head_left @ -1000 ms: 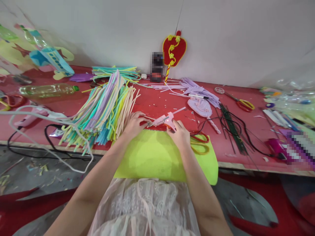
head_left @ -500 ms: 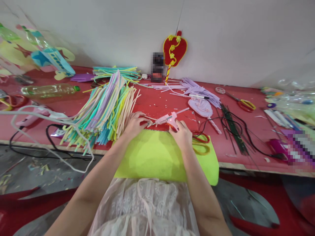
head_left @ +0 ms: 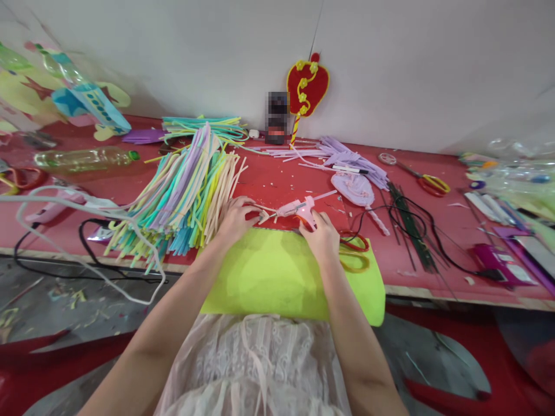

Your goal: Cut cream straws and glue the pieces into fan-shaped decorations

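Observation:
My right hand [head_left: 321,234] is closed round the grip of a pink hot glue gun [head_left: 309,212], whose nozzle points left. A translucent glue stick [head_left: 326,195] sticks out of its back. The nozzle is close to a small cream piece [head_left: 263,217] that my left hand [head_left: 237,222] pinches between its fingertips. This piece looks like bent pipe cleaner, but its shape is too small to make out. Beside my left hand lies a big bundle of pastel pipe cleaners [head_left: 184,190]. Scissors with red and yellow handles [head_left: 354,263] lie partly behind my right wrist.
A lime-green sheet [head_left: 277,271] hangs over the front edge of the red table [head_left: 269,170]. Purple pipe cleaners [head_left: 353,162], a lilac fuzzy fan [head_left: 355,189] and dark green stems [head_left: 411,231] lie rightward. A red decorated fan [head_left: 307,89] stands by the wall; a bottle [head_left: 87,159] lies left.
The glue gun has shifted slightly right in my right hand, its nozzle a little farther from my left fingertips. My left hand keeps its pinch in nearly the same place.

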A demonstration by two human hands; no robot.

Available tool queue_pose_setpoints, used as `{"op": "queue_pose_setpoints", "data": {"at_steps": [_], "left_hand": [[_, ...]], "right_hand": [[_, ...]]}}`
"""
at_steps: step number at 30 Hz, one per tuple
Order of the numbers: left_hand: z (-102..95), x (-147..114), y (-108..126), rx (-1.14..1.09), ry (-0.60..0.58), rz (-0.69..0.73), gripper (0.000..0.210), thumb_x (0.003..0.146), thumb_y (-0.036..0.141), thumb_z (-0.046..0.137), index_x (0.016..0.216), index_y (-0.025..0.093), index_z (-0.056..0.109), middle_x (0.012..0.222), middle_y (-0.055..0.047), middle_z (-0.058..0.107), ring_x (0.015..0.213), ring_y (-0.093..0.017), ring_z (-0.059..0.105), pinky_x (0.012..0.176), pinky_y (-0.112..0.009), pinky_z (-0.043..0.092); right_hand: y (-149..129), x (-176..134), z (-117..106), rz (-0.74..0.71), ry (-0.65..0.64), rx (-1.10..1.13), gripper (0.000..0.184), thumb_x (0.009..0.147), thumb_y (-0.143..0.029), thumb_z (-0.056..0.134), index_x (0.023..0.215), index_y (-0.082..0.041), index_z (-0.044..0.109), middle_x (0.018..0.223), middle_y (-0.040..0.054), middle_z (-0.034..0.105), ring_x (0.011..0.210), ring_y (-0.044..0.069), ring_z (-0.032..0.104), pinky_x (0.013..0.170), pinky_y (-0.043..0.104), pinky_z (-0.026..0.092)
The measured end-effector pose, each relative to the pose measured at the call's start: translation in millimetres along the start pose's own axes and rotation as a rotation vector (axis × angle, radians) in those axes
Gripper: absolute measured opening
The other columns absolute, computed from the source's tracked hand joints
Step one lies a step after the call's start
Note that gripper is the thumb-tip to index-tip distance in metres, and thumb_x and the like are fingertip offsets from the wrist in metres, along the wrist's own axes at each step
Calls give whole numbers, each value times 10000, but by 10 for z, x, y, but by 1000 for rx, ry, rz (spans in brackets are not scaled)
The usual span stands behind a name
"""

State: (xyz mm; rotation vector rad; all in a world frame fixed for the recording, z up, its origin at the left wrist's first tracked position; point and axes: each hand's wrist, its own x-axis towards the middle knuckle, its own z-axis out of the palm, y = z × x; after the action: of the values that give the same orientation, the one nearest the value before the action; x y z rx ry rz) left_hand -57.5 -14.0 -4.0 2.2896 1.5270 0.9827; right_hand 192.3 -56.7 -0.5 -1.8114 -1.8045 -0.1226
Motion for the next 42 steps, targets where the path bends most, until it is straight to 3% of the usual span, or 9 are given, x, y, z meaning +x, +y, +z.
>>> {"op": "queue_pose_setpoints", "data": {"at_steps": [42], "left_hand": [[1,24,25,-62,-50,-7,192,767,288,659,954,284,698,1062,-21,594,1022,-192,535,959,-379,387]], "right_hand": [[-67,94,60,25,-52,16,447,810,-411,521,1195,-184,551,1002,80,600,767,179,588,609,266,399]]}}
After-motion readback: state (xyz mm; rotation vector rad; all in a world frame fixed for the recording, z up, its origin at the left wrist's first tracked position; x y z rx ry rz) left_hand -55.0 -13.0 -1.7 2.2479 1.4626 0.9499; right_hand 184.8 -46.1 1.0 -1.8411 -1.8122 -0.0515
